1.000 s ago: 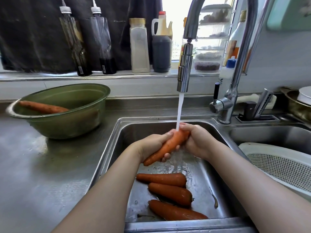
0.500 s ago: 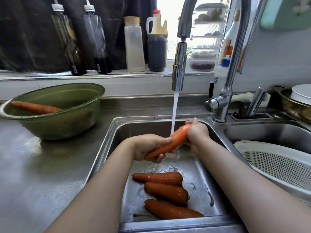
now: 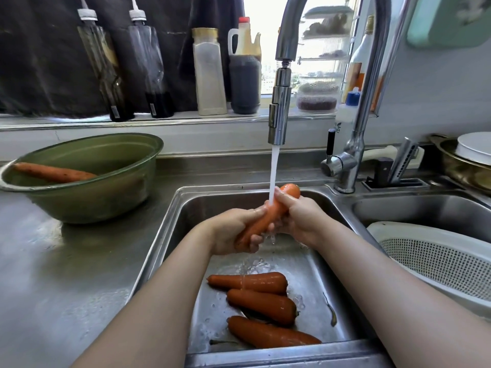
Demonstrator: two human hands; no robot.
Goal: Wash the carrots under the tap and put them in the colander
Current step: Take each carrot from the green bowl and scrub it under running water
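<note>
I hold one carrot [image 3: 268, 216] slanted under the running tap [image 3: 277, 115]. My left hand [image 3: 233, 231] grips its thin lower end and my right hand [image 3: 299, 217] grips its thick upper end, whose tip sticks out above my fingers. Water falls on the carrot between my hands. Three more carrots [image 3: 261, 305] lie wet on the floor of the left sink [image 3: 170, 235]. Another carrot [image 3: 51, 172] rests in the green bowl [image 3: 87, 195] on the counter at the left. The white colander [image 3: 435, 258] sits in the right sink and shows no carrots inside.
Several bottles [image 3: 210, 73] stand on the window ledge behind the sink. The tap's base and lever [image 3: 342, 163] rise between the two basins. A metal pot with a white lid [image 3: 467, 160] stands at the far right. The steel counter [image 3: 66, 274] stretches to the left.
The carrot has slid up and to the right through my hands, so its thick end now shows above my right hand. The view has shifted slightly.
</note>
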